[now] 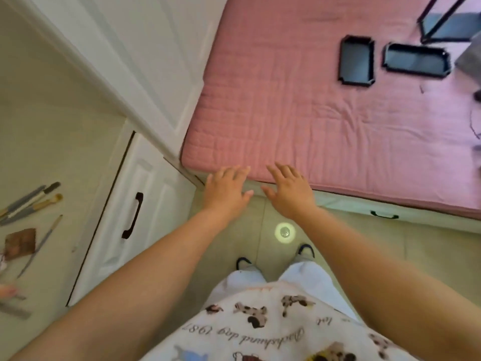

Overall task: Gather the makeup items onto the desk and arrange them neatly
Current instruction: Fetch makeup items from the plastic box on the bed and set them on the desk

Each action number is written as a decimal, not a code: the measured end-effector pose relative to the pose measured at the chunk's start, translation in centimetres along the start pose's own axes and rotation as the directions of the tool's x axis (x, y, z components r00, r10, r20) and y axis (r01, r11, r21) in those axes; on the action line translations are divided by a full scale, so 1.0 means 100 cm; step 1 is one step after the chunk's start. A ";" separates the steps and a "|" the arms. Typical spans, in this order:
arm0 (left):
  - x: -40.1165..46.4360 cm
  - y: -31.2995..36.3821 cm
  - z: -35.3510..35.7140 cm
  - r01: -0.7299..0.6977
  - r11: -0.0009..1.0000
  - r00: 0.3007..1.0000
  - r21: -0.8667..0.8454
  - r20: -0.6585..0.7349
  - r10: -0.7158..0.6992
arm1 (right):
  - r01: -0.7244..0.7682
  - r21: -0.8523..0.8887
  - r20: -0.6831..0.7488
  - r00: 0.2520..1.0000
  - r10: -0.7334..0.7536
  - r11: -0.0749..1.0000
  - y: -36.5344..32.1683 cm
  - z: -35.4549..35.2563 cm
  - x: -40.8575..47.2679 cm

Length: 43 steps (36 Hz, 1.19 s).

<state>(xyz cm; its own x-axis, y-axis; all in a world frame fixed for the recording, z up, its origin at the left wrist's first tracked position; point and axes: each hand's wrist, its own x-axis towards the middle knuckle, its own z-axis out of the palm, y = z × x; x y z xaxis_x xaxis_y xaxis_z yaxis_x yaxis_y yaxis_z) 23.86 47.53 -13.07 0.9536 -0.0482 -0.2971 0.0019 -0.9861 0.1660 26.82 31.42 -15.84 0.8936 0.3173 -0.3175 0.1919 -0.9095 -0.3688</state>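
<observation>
We are holding our left hand (226,191) and right hand (288,188) out flat over the near edge of the bed (299,121), fingers spread and grasping nothing. Far back on the pink cover, two black trays (356,61) are lying side by side, well apart from our hands. The brushes (31,201) are resting on the desk (52,113) at our left. A white cabinet (145,204) is standing between desk and bed.
</observation>
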 end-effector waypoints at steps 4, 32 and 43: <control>0.019 0.050 0.010 -0.109 0.994 0.994 0.032 0.036 0.108 | -0.117 0.052 -0.035 0.992 0.119 0.992 0.053 -0.006 -0.020; 0.115 0.469 0.067 -0.528 0.849 0.844 0.021 0.124 0.522 | -0.509 0.158 -0.138 0.837 0.529 0.846 0.414 -0.118 -0.133; 0.197 0.546 0.075 -0.595 0.804 0.792 0.028 0.191 0.580 | -0.612 0.228 -0.099 0.759 0.644 0.757 0.500 -0.152 -0.099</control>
<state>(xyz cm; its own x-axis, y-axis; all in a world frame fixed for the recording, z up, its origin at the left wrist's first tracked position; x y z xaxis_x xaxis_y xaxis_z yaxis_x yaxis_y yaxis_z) 40.50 -8.44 -16.87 0.6992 -0.6399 -0.3186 -0.5739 -0.7683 0.2835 33.72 -21.29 -17.87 0.8418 -0.3710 -0.3920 -0.4945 -0.8213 -0.2844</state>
